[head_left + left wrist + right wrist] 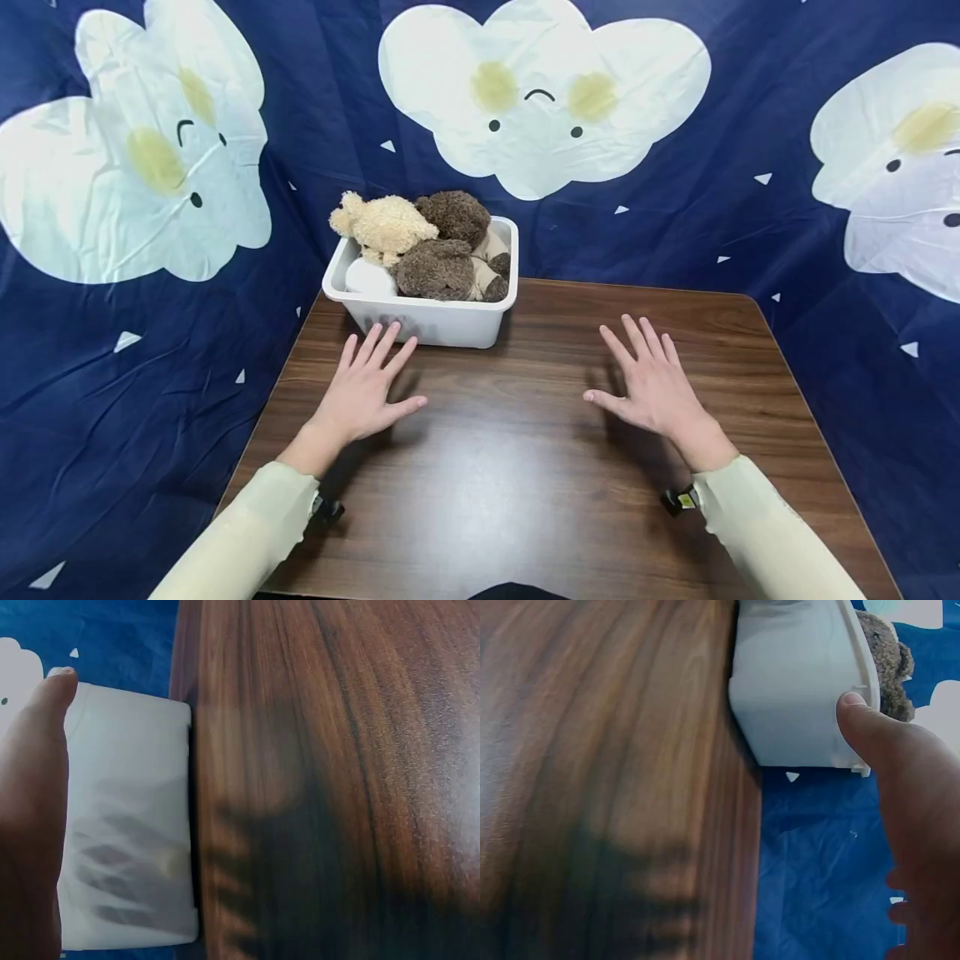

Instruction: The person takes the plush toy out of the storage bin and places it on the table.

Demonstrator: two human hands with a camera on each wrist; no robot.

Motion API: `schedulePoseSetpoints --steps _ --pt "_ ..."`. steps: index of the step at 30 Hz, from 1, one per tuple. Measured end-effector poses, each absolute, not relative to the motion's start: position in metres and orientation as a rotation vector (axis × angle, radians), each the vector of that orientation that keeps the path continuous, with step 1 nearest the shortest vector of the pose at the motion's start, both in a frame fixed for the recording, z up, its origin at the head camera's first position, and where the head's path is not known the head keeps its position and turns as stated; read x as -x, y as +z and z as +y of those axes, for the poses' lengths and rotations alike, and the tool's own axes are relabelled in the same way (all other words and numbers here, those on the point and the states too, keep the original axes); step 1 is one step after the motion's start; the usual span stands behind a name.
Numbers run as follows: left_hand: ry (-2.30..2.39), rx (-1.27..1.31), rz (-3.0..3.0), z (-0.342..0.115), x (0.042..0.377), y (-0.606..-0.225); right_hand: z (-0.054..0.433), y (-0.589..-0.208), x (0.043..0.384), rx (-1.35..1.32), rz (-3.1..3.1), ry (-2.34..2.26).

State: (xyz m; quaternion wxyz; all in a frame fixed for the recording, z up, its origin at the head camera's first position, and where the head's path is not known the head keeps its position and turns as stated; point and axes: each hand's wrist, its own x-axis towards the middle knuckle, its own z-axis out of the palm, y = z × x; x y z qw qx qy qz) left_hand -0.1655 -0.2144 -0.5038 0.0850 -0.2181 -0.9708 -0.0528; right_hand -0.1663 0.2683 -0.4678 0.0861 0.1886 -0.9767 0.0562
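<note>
The white rectangular plastic bin (pixel 420 321) stands at the far left part of the dark wood-grain surface (pixel 525 467), its long axis running left to right across the view, parallel to the near edge. It lies straight ahead of the left hand (pixel 363 392), whose fingertips are just short of the bin's near wall; whether they touch it I cannot tell. The right hand (pixel 652 387) is well apart from the bin, off to its right, so the left is plainly the nearer. Both hands are spread flat, fingers straight and fanned, palms down just over or on the surface, holding nothing.

In the bin lie soft toys heaped above the rim: a cream plush bear (pixel 382 225) at the left, a dark brown plush bear (pixel 446 246) beside it, and a smooth white rounded thing (pixel 370 277) tucked low at the left, too buried to identify.

The bin's floor and the toys' lower parts are hidden by its walls. Both wrist views are blurred and close, showing only a bin wall (pixel 127 825), wood grain and a thumb edge. Behind hangs a navy cloth with white clouds (pixel 540 92).
</note>
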Motion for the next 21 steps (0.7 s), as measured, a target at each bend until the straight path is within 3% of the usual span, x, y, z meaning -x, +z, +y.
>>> schedulePoseSetpoints --steps 10,21 --pt "-0.353 0.549 -2.787 -0.220 0.169 -0.486 0.259 -0.433 0.183 -0.773 -2.851 0.296" --pt "-1.011 -0.019 -2.761 -0.233 0.186 -0.473 0.220 -0.393 0.223 -0.891 -2.890 0.511"
